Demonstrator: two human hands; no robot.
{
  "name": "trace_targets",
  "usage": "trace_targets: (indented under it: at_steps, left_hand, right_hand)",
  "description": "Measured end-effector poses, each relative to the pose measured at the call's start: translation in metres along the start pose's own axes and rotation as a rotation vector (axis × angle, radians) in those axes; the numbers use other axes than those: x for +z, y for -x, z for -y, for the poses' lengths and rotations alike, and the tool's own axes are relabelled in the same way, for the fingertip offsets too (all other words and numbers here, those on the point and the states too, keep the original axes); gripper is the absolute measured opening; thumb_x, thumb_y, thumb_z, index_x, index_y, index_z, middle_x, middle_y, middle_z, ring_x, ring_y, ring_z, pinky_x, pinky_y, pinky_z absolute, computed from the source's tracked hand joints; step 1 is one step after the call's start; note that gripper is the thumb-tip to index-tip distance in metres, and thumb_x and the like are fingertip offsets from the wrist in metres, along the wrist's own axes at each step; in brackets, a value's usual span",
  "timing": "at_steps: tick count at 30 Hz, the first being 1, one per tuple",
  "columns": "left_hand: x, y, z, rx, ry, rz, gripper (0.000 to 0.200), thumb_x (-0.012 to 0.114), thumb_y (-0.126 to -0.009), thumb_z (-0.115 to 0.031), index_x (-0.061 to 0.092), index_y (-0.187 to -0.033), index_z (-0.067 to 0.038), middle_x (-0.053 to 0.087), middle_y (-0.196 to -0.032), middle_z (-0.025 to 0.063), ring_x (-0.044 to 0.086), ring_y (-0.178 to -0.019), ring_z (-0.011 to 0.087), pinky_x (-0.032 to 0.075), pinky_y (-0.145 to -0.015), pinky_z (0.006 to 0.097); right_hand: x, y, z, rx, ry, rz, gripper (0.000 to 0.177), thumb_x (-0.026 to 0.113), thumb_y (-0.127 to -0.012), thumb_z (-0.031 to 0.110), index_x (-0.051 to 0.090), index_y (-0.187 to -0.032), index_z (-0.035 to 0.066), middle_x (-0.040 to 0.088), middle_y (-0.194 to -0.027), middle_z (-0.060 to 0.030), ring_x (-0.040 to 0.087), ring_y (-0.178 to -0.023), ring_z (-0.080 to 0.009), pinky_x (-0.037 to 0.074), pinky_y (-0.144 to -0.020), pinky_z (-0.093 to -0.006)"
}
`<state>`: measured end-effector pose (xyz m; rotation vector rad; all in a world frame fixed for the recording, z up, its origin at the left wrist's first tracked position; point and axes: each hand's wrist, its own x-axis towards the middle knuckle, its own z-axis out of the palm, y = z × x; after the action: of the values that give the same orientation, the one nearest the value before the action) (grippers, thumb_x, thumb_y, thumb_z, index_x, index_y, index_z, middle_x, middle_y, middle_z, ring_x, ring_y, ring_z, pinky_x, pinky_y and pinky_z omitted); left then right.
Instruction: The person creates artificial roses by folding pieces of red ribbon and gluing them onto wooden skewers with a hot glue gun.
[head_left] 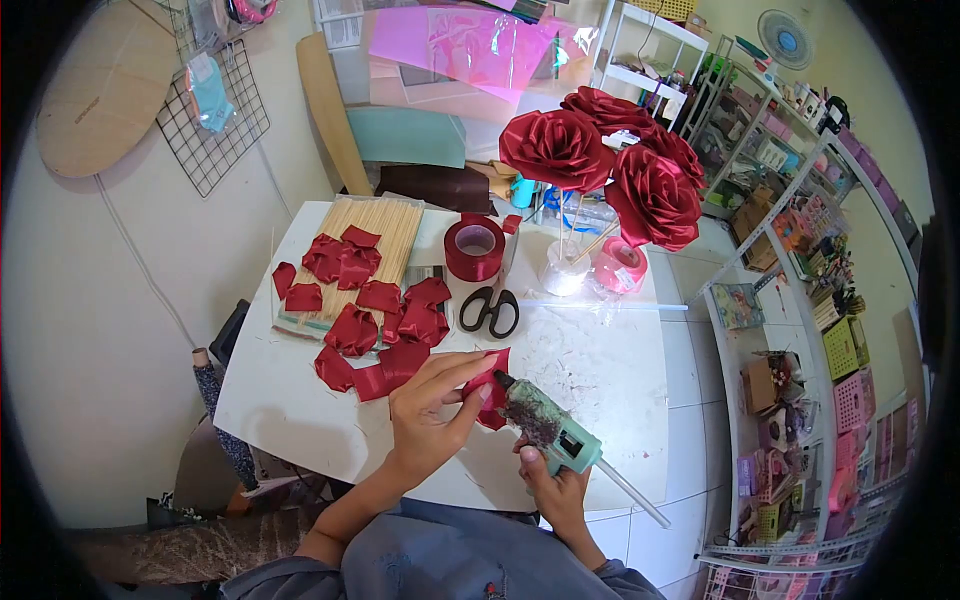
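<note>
My left hand [432, 410] pinches a red satin ribbon petal [492, 408] between thumb and fingers, above the front part of the white table [580, 360]. A green glue gun [555, 425] is gripped in my right hand [556, 490], its dark nozzle right at the petal. Dark residue coats the gun's front, and a clear glue stick [632, 494] juts from its back. Several loose red ribbon petals [352, 330] lie to the left, some on a bundle of thin wooden sticks [385, 228]. Black-handled scissors [489, 312] rest beyond my hands, beside a red ribbon roll [474, 248].
Several red ribbon roses [556, 148] on sticks stand in a white holder [566, 270] at the back right. Next to it is a pink tape roll [620, 266]. Crowded shelves [770, 330] line the right side; a wall and wire grid [212, 120] are at left.
</note>
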<state>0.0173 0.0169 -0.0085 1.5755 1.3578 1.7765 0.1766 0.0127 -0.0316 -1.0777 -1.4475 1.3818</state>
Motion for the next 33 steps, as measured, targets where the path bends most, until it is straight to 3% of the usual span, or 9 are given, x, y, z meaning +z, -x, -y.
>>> trace_targets:
  at_steps: [6, 8, 12, 14, 15, 19, 27, 29, 33]
  left_hand:
    - [-0.001, 0.000, 0.001, 0.016, -0.029, 0.007, 0.033, 0.054, -0.071, 0.014, 0.055, -0.102, 0.003, 0.051, -0.103, 0.0137, 0.053, -0.088, 0.0125, 0.049, -0.063, 0.0169]
    - [0.000, 0.000, 0.000, 0.023, -0.026, 0.001, 0.032, 0.054, -0.071, 0.014, 0.055, -0.101, 0.003, 0.051, -0.103, 0.0138, 0.053, -0.088, 0.0126, 0.050, -0.064, 0.0174]
    - [-0.001, 0.000, 0.000, -0.018, -0.001, 0.001, 0.033, 0.054, -0.071, 0.014, 0.055, -0.102, 0.004, 0.050, -0.104, 0.0143, 0.053, -0.091, 0.0145, 0.051, -0.068, 0.0197]
    - [-0.001, -0.001, 0.000, -0.031, 0.022, -0.010, 0.033, 0.054, -0.071, 0.014, 0.054, -0.102, 0.004, 0.050, -0.104, 0.0144, 0.053, -0.092, 0.0151, 0.051, -0.069, 0.0202]
    - [-0.002, -0.001, 0.000, -0.035, 0.052, -0.034, 0.034, 0.054, -0.071, 0.015, 0.054, -0.103, 0.004, 0.049, -0.105, 0.0142, 0.053, -0.092, 0.0154, 0.051, -0.070, 0.0207]
    - [-0.003, -0.005, 0.000, -0.038, 0.085, -0.156, 0.036, 0.057, -0.069, 0.012, 0.056, -0.103, 0.000, 0.053, -0.102, 0.0122, 0.054, -0.088, 0.0126, 0.053, -0.065, 0.0209]
    - [-0.003, -0.005, 0.000, -0.019, 0.047, -0.185, 0.035, 0.058, -0.069, 0.011, 0.056, -0.102, 0.000, 0.053, -0.102, 0.0121, 0.054, -0.089, 0.0124, 0.053, -0.065, 0.0200]
    - [-0.002, -0.005, -0.001, -0.025, 0.044, -0.181, 0.035, 0.059, -0.069, 0.011, 0.056, -0.102, 0.000, 0.053, -0.102, 0.0122, 0.054, -0.088, 0.0125, 0.053, -0.065, 0.0201]
    - [-0.001, -0.005, 0.000, -0.024, 0.059, -0.178, 0.034, 0.059, -0.070, 0.010, 0.056, -0.102, 0.000, 0.053, -0.102, 0.0122, 0.054, -0.088, 0.0127, 0.053, -0.066, 0.0206]
  right_hand:
    - [0.000, -0.002, -0.003, -0.040, 0.008, -0.016, 0.023, 0.060, -0.079, 0.021, 0.053, -0.082, 0.000, 0.049, -0.060, -0.0010, 0.044, -0.048, -0.0060, 0.034, -0.043, -0.0186]
    - [-0.003, -0.001, 0.001, 0.067, 0.075, -0.044, 0.026, 0.059, -0.080, 0.021, 0.056, -0.091, -0.003, 0.059, -0.075, -0.0078, 0.053, -0.067, -0.0147, 0.043, -0.062, -0.0265]
    - [-0.007, -0.001, 0.004, 0.163, 0.010, -0.068, 0.025, 0.058, -0.080, 0.021, 0.057, -0.090, -0.002, 0.056, -0.071, -0.0042, 0.051, -0.062, -0.0105, 0.041, -0.056, -0.0238]
    - [-0.009, 0.003, -0.002, 0.073, -0.108, -0.098, 0.024, 0.058, -0.080, 0.021, 0.057, -0.090, -0.001, 0.054, -0.069, -0.0018, 0.049, -0.059, -0.0071, 0.040, -0.052, -0.0213]
    - [-0.010, 0.004, -0.009, 0.007, -0.107, -0.063, 0.023, 0.057, -0.081, 0.021, 0.051, -0.091, 0.000, 0.054, -0.075, -0.0052, 0.046, -0.054, -0.0071, 0.036, -0.046, -0.0195]
    - [-0.017, 0.013, -0.007, 0.050, 0.025, 0.017, 0.024, 0.058, -0.080, 0.022, 0.053, -0.091, 0.001, 0.054, -0.074, -0.0030, 0.046, -0.056, -0.0066, 0.037, -0.050, -0.0192]
    - [-0.018, 0.014, 0.007, 0.082, 0.198, 0.113, 0.023, 0.060, -0.078, 0.023, 0.058, -0.087, 0.002, 0.055, -0.072, -0.0023, 0.049, -0.062, -0.0080, 0.040, -0.056, -0.0223]
    - [-0.018, 0.012, 0.012, 0.011, 0.288, 0.166, 0.031, 0.057, -0.079, 0.025, 0.055, -0.094, -0.002, 0.058, -0.079, -0.0152, 0.056, -0.068, -0.0269, 0.044, -0.063, -0.0324]
    - [-0.017, 0.011, 0.006, -0.005, 0.292, 0.152, 0.030, 0.057, -0.079, 0.025, 0.056, -0.091, -0.002, 0.059, -0.078, -0.0158, 0.056, -0.067, -0.0295, 0.044, -0.062, -0.0340]
